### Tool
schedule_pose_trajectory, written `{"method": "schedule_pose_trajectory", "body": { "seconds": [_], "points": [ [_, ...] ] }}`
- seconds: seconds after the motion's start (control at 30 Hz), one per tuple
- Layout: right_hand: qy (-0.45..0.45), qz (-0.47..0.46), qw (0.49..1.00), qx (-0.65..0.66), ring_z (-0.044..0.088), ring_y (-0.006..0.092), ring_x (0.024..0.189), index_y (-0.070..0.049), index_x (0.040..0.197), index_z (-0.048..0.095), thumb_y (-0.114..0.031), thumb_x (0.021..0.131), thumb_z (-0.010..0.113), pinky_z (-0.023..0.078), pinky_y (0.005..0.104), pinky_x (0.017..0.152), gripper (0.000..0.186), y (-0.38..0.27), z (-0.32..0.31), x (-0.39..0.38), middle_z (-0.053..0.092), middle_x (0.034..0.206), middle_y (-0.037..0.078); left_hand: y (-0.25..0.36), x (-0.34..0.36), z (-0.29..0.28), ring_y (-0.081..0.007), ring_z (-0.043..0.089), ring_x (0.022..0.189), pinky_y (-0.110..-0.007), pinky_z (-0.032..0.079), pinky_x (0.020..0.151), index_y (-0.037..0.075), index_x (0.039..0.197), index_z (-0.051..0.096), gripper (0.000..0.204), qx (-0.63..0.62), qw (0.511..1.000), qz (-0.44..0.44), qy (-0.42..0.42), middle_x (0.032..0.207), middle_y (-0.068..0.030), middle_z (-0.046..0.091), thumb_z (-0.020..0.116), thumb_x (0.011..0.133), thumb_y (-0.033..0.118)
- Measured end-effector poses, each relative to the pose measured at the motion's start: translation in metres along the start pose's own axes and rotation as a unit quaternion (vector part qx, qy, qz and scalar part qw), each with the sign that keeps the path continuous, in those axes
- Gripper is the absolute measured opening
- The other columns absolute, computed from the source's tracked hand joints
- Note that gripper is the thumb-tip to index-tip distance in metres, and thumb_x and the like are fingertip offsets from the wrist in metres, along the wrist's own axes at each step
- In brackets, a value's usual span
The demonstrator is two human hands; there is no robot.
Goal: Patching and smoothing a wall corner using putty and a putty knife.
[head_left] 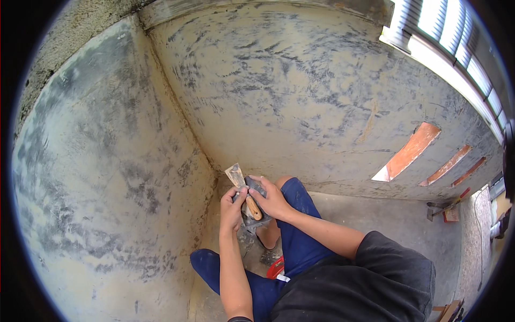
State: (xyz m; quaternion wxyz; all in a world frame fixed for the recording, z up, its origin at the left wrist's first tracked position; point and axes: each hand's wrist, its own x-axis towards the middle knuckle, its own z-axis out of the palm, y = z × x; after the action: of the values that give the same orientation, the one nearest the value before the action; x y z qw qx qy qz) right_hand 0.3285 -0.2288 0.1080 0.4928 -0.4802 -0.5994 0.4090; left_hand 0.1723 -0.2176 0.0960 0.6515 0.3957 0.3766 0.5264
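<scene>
Both of my hands meet in front of my bent legs around a putty knife (254,208) with a wooden handle. Its pale, plaster-smeared blade points up and to the left, and the handle slants down to the right. My left hand (230,210) is closed, pinching near the neck of the knife. From the other side my right hand (272,200) closes on a dark grey flat piece (256,185) behind the knife, its thumb close to my left thumb. Fingers hide part of the dark piece, so its kind is unclear.
Patchy plastered walls rise at the left wall (107,161) and the far wall (300,102), meeting in a corner close by. Several slots (413,150) pierce the far wall. A red-handled tool (452,206) rests at its right end. Something red (275,266) lies between my legs.
</scene>
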Motion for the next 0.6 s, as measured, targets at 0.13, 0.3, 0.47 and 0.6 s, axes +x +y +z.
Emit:
{"method": "schedule_pose_trajectory", "body": {
  "seconds": [0.13,0.3,0.47,0.6],
  "points": [
    [0.088,-0.051,0.990,-0.098,0.065,0.0363,0.106,0.001,0.129,0.055,-0.029,0.100,0.057,0.050,0.0412,0.090,0.042,-0.025,-0.031,0.003,0.065,0.114,0.025,0.006,-0.015,0.017,-0.0074,0.059,0.089,-0.023,0.047,0.082,-0.001,0.102,0.068,0.017,-0.030,0.998,0.050,0.024,0.098,-0.0014,0.067,0.067,0.097,0.015],
    [0.320,-0.247,0.872,-0.277,0.059,0.0318,0.092,0.004,0.112,0.062,-0.026,0.104,0.048,0.048,0.0419,0.082,0.034,-0.113,-0.135,0.071,0.060,0.097,0.019,0.040,-0.030,0.039,-0.0069,0.059,0.088,-0.023,0.047,0.082,0.000,0.101,0.068,0.015,-0.055,0.994,0.087,0.043,0.099,-0.0013,0.067,0.066,0.097,0.014],
    [0.538,-0.498,0.580,-0.355,0.055,0.0284,0.108,0.002,0.111,0.065,-0.018,0.100,0.053,0.042,0.0417,0.098,0.026,-0.236,-0.250,0.136,0.062,0.105,0.014,0.062,-0.028,0.072,-0.0077,0.060,0.088,-0.025,0.048,0.082,0.000,0.104,0.067,0.018,-0.013,0.993,0.112,0.029,0.100,-0.0019,0.067,0.066,0.097,0.016],
    [0.591,-0.519,0.499,-0.364,0.052,0.0310,0.112,0.002,0.113,0.064,-0.019,0.099,0.055,0.039,0.0428,0.102,0.027,-0.282,-0.319,0.181,0.062,0.108,0.014,0.073,-0.024,0.105,-0.0071,0.059,0.087,-0.024,0.048,0.081,-0.001,0.103,0.067,0.018,0.038,0.993,0.111,0.014,0.098,-0.0011,0.067,0.067,0.097,0.017]
  ]
}}
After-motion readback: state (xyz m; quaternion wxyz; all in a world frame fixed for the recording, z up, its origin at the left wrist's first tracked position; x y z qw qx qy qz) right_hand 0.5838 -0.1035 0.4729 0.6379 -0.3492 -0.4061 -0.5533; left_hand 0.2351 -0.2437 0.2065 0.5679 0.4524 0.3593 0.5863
